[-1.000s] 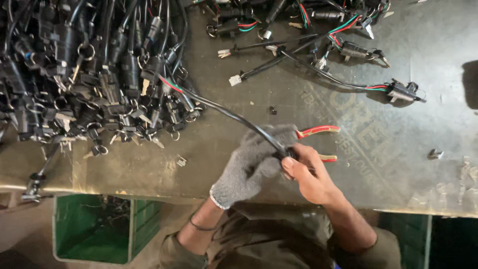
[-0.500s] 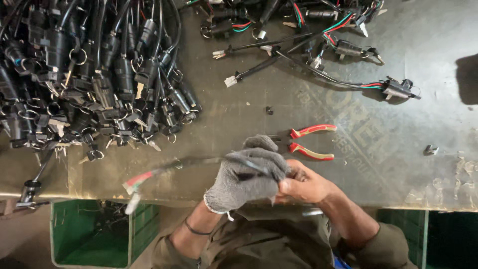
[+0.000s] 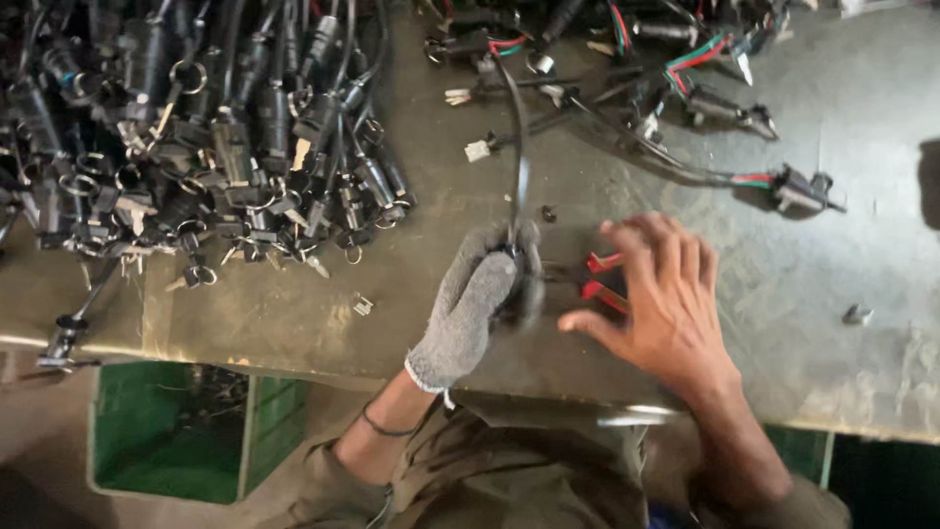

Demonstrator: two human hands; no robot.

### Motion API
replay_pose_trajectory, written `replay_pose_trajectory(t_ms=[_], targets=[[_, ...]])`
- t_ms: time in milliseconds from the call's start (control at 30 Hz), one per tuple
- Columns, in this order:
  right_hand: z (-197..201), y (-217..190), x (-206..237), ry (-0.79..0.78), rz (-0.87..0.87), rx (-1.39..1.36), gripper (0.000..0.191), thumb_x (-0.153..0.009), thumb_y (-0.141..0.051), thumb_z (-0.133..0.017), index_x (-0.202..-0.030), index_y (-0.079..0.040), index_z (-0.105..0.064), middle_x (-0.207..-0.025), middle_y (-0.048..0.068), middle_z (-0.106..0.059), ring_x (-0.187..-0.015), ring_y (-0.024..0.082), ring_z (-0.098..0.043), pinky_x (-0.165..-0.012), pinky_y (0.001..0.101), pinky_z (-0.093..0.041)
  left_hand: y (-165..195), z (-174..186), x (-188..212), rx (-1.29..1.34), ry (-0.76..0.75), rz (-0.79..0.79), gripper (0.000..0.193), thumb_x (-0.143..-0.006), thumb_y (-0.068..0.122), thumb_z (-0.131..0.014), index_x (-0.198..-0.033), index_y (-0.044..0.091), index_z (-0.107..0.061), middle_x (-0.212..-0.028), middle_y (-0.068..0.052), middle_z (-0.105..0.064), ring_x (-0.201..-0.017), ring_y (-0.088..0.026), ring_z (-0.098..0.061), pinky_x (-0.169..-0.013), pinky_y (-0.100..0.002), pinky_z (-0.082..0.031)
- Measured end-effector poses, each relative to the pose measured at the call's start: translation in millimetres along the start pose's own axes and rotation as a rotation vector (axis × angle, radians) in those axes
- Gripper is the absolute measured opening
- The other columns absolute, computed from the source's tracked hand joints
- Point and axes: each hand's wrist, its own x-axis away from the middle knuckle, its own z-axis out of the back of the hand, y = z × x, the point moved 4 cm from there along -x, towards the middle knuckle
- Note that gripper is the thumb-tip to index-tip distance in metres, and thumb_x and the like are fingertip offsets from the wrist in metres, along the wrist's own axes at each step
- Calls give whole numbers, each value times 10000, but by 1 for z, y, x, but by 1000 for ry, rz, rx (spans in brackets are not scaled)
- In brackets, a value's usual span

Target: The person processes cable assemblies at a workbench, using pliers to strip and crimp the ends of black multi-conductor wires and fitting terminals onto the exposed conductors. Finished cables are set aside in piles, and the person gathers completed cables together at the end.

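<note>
Green plastic crate (image 3: 176, 431) under the bench edge, nearest the viewer, partly filled with dark parts. Above it, grey worn metal bench top (image 3: 862, 147). Left hand (image 3: 480, 299), in a grey knit glove, closed in a fist around one black cable (image 3: 516, 167); the cable now rises from the fist straight away from the viewer toward the far loose parts, whereas half a second ago it lay sideways to the left with its coloured wire end over the bench edge. Right hand (image 3: 666, 294), bare, open with fingers spread, holding nothing, now hovering over the red-handled pliers (image 3: 602, 279) lying just beside the gloved fist; earlier it sat against the glove with the pliers clear of it. Small metal clip (image 3: 363, 306) left of the glove. Further left, large heap of black harnesses with keys and rings (image 3: 196, 137). Far centre and right, loose black connectors with red and green wires (image 3: 705, 69); one single connector (image 3: 803, 188) apart.
</note>
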Motion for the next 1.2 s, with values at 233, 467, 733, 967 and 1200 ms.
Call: replay_pose_trajectory(t_ms=[233, 467, 733, 967, 1200], targets=[[-22, 45, 35, 113, -496, -720, 412, -989, -440, -661, -1204, -98, -585, -1059, 41, -612, -990, 190, -580, -938, 396, -483, 22, -20, 16, -283, -149, 1, 226, -1091, 133, -564, -1272, 7, -613, -1135, -35, -615, -952, -82, -563, -825, -251, -497], [-6, 6, 8, 3, -273, -687, 318, -837, -45, -686, -1152, -65, -644, -1006, 60, -672, -895, 211, -672, -795, 323, -560, 32, -50, 31, -146, -67, 83, 367, -1081, 234, -475, -1395, 46, -502, -1016, 7, -631, -801, -40, -522, -698, -211, -451], [1, -2, -16, -48, -73, -75, 300, -707, -178, -873, -843, -111, -614, -795, 47, -630, -766, 277, -664, -614, 424, -494, 35, -49, 29, -339, 20, 233, 409, -1109, 246, -474, -1462, 39, -489, -899, -1, -579, -727, -54, -478, -624, -216, -440], [0, -1, -17, -34, 28, -314, 330, -696, -187, -833, -880, -86, -578, -815, 73, -583, -801, 322, -622, -639, 428, -485, 47, -48, 31, -827, -218, -67, 749, -980, 138, -716, -1615, 33, -333, -1166, -80, -694, -994, -193, -718, -919, -321, -573], [-5, -12, -6, -55, -107, -302, 392, -645, -153, -827, -917, -58, -561, -848, 108, -582, -816, 349, -609, -644, 443, -477, 32, -49, 34, -1003, 19, -373, 667, -948, 93, -788, -1522, 15, -458, -1172, -128, -672, -1012, -290, -668, -914, -358, -562]])
